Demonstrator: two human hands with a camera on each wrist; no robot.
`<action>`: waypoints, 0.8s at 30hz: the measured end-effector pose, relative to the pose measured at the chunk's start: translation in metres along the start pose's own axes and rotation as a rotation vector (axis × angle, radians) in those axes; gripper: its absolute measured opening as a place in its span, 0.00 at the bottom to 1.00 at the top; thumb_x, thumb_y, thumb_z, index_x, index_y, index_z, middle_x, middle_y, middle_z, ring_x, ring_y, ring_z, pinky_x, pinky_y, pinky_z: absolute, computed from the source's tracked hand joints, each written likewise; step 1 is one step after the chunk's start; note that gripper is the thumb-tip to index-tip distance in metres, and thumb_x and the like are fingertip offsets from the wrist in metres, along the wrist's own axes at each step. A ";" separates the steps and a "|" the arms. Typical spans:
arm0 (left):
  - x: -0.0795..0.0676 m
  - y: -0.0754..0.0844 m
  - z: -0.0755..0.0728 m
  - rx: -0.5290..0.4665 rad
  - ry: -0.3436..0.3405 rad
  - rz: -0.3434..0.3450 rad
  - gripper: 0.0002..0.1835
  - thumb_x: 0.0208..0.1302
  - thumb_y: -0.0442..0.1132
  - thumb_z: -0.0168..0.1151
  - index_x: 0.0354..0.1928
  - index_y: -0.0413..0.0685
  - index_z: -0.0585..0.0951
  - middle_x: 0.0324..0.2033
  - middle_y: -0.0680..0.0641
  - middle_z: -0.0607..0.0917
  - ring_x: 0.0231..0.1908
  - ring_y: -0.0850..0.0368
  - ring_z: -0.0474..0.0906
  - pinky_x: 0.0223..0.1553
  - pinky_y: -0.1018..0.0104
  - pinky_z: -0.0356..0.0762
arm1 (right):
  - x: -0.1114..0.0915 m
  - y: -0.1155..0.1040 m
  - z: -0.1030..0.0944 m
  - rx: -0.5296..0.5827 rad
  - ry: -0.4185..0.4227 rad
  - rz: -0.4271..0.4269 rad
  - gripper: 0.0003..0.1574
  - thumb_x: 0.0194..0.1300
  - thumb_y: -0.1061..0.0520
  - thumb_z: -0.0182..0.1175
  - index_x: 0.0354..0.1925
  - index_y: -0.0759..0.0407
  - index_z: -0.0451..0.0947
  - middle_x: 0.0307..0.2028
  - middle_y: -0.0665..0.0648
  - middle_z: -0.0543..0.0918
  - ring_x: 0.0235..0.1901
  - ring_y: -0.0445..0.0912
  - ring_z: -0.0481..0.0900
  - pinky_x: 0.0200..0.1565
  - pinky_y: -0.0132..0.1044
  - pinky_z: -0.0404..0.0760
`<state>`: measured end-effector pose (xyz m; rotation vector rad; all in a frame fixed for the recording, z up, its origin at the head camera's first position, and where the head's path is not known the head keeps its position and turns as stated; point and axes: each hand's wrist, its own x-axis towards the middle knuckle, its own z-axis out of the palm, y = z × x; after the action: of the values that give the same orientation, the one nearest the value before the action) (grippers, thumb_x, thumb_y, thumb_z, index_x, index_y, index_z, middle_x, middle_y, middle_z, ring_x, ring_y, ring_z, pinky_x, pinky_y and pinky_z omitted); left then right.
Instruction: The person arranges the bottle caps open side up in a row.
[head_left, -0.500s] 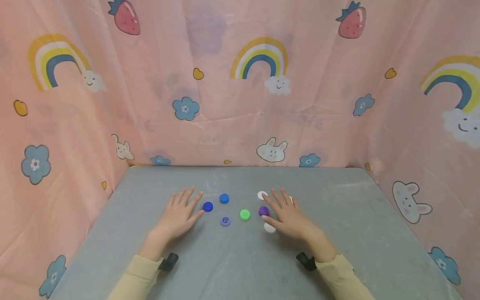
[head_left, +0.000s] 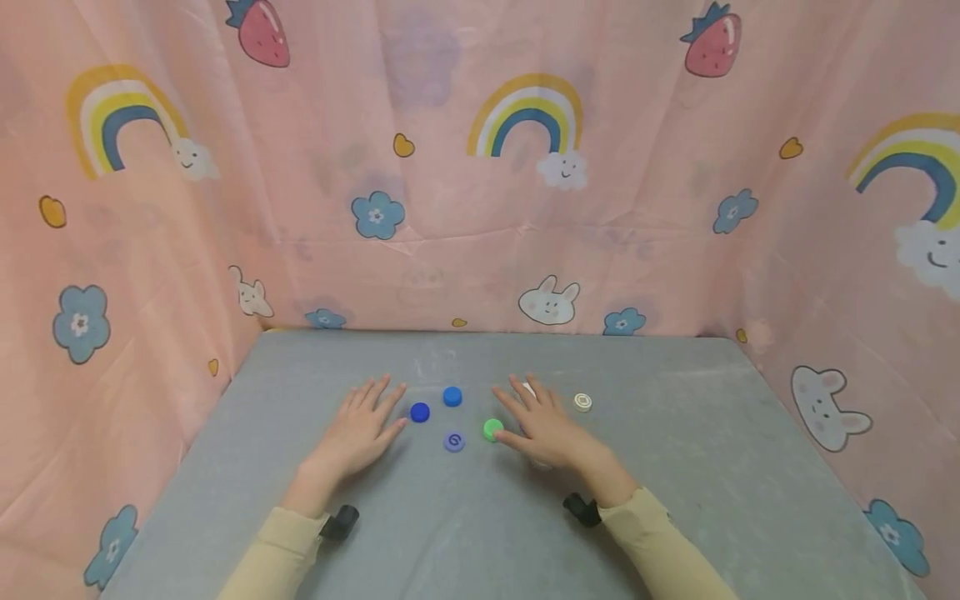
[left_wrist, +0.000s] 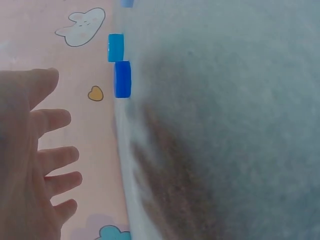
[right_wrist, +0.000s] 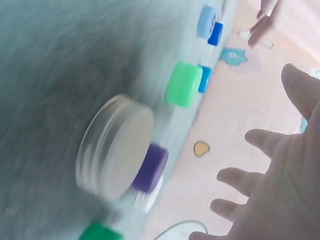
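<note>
Several small bottle caps lie on the grey table. My left hand (head_left: 360,429) hovers with spread fingers just left of the dark blue cap (head_left: 420,412); a brighter blue cap (head_left: 452,397) and a lilac cap (head_left: 453,442) with a swirl mark lie beyond it. My right hand (head_left: 547,432), fingers also spread, is over the right-hand caps, its thumb overlapping the green cap (head_left: 492,430) in the head view. Mostly hidden there, a purple cap (right_wrist: 152,167) and a wide whitish lid (right_wrist: 127,150) show in the right wrist view. Neither hand holds anything.
A cream cap (head_left: 582,402) with a ring mark sits right of the right hand. The grey table (head_left: 465,533) is enclosed at the back and sides by a pink patterned curtain (head_left: 465,192). A dark wrist camera (head_left: 341,522) juts out beside the left cuff.
My right hand has moved left, over the purple cap and up to the green one, uncovering the cream cap. The left hand and the caps stay put, while the head view shifts slightly.
</note>
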<state>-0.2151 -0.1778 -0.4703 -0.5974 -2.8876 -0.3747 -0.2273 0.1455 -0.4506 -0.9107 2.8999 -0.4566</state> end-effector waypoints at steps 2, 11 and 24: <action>0.000 0.000 0.001 -0.013 0.008 0.005 0.30 0.70 0.52 0.49 0.70 0.49 0.63 0.69 0.37 0.61 0.68 0.36 0.56 0.67 0.41 0.52 | 0.006 -0.002 0.002 -0.007 -0.003 -0.020 0.45 0.68 0.33 0.47 0.74 0.49 0.48 0.73 0.64 0.48 0.73 0.63 0.39 0.65 0.67 0.46; 0.003 -0.004 0.006 -0.031 0.034 0.021 0.29 0.70 0.51 0.50 0.69 0.47 0.64 0.67 0.38 0.65 0.66 0.38 0.61 0.67 0.45 0.55 | 0.032 -0.016 0.009 -0.006 -0.011 -0.054 0.49 0.66 0.35 0.52 0.73 0.59 0.49 0.72 0.66 0.52 0.72 0.64 0.45 0.67 0.61 0.50; 0.018 -0.010 0.014 -0.152 0.076 0.029 0.27 0.64 0.49 0.60 0.62 0.44 0.73 0.58 0.42 0.77 0.60 0.44 0.71 0.62 0.50 0.66 | 0.066 -0.037 0.025 0.085 0.209 -0.150 0.39 0.60 0.48 0.65 0.63 0.65 0.67 0.56 0.64 0.75 0.58 0.57 0.72 0.60 0.48 0.71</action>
<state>-0.2365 -0.1762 -0.4818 -0.6336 -2.7920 -0.6028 -0.2575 0.0731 -0.4622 -1.1364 2.9776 -0.7217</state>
